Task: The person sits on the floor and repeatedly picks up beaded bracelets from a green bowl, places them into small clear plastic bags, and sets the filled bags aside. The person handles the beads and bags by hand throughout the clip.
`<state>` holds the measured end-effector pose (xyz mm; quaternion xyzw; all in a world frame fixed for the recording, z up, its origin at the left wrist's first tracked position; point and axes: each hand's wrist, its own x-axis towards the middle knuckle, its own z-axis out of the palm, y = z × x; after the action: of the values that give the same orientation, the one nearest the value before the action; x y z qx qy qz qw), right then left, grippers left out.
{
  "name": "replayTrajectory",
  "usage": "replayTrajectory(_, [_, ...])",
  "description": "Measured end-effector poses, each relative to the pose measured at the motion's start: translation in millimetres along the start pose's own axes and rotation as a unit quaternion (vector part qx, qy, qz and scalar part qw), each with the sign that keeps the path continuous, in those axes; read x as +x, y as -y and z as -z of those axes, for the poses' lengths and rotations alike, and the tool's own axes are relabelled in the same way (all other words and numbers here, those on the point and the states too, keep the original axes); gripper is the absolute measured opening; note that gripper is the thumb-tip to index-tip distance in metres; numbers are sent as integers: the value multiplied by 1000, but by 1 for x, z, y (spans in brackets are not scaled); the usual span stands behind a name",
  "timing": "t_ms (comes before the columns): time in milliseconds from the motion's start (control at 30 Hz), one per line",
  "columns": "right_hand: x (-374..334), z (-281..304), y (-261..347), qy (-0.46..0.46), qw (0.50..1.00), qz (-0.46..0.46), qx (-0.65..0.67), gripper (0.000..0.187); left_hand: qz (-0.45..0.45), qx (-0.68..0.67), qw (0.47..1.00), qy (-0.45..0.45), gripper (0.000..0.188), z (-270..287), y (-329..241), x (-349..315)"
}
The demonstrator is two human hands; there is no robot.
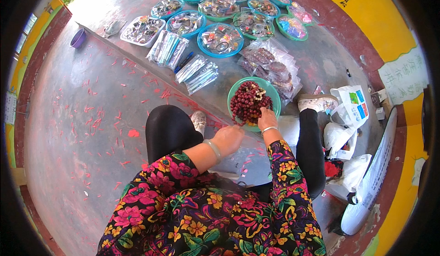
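Between my knees stands a green plastic basin with a heap of dark red bead strings in it, some pale beads among them. My right hand, a bangle at its wrist, reaches over the basin's near right side, fingers closed on the beads at the heap's edge. Just outside the basin's near left rim is my left hand, a pale bangle on its wrist. Its fingers are curled shut near a bead strand hanging over the rim; what they hold is hidden.
Beyond the basin lie clear bags of dark bracelets and bundles of wrapped pens. Several basins of packaged trinkets stand farther off. White plastic bags lie at the right by the wall; a purple bucket stands far left.
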<state>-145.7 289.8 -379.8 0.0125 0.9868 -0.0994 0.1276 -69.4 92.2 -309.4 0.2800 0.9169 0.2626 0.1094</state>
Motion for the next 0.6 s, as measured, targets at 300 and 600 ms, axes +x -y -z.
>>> replayTrajectory(300, [-24, 29, -26, -115, 983, 32, 142, 23, -2, 62, 997, 39, 15, 4, 1, 2])
replayTrajectory(600, [-103, 90, -17, -62, 779, 30, 623, 25, 78, -8, 997, 24, 18, 9, -5, 2])
